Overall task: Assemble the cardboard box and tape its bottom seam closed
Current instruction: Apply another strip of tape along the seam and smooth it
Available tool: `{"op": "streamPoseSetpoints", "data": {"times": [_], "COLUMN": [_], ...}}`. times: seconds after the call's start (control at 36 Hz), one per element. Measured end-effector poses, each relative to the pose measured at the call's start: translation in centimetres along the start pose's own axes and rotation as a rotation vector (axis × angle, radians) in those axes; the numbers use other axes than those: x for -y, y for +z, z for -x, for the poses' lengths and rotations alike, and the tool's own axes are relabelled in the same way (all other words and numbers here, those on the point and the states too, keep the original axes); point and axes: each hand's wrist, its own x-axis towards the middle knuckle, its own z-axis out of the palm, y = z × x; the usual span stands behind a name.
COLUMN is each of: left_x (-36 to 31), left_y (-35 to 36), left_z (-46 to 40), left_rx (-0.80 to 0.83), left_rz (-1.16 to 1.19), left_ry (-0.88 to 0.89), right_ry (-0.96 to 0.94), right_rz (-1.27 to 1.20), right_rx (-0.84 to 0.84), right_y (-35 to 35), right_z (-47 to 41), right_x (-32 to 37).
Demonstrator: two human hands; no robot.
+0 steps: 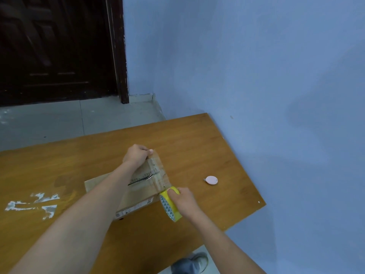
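Two hands at work, centre of frame. Left hand is closed on the far end of the tape strip, pinning it at the box's far edge. Right hand grips the yellow tape roll at the box's near-right edge, w/ clear tape stretched between them along the seam. Cardboard box lies bottom-up on the desk, centre-lower frame, partly under the left forearm. Likely light, thin-walled, stiff only at the edges; flaps prob give under pressure, so press at the edges, not mid-flap. Tape is sticky & floppy: keep it taut, hold the roll by its sides. Small pink cutter sits right of the box, well apart.
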Motion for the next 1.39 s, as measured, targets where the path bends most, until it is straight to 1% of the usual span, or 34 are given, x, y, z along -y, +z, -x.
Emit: {"op": "streamPoseSetpoints", "data": {"times": [0.11,0.22,0.36,0.56,0.64,0.83,0.92,1.03,1.17,1.28,1.39], "left_x": [-0.3,-0.5,-1.0,-1.8,-2.0,-2.4,-2.3,-1.9,-1.8,-1.9,-1.9], "left_y": [0.0,0.0,0.0,-0.6,-0.7,-0.7,-0.8,-0.7,-0.7,-0.7,-0.3], "left_z": [0.2,0.4,0.6,0.3,0.0,0.4,0.4,0.2,0.3,0.2,0.4], "left_rx": [0.011,0.034,0.038,0.155,0.219,0.245,0.263,0.271,0.265,0.265,0.265], "left_rz": [-0.046,-0.087,-0.189,-0.335,-0.404,-0.359,-0.357,-0.295,-0.28,-0.316,-0.468], "left_ry": [-0.004,-0.013,-0.015,-0.135,-0.161,-0.217,-0.22,-0.245,-0.228,-0.203,-0.186], "right_ry": [-0.015,-0.013,-0.022,-0.02,-0.014,-0.035,-0.015,-0.007,-0.001,0.002,0.015], "right_rz": [0.03,0.112,0.093,0.114,0.165,0.167,0.213,0.239,0.241,0.255,0.256], "right_rx": [-0.02,-0.031,-0.022,-0.006,-0.009,0.01,0.014,0.013,0.012,0.012,0.008], "right_y": [0.1,0.1,-0.1,-0.2,-0.1,-0.4,-0.3,-0.3,-0.1,0.0,0.0], "right_z": [-0.1,-0.3,-0.4,-0.8,-0.9,-1.0,-1.1,-1.2,-1.5,-1.9,-2.0], "right_x": [0.0,-0.1,-0.1,-0.1,0.0,0.4,0.6,0.7,0.5,0.3,0.4]}}
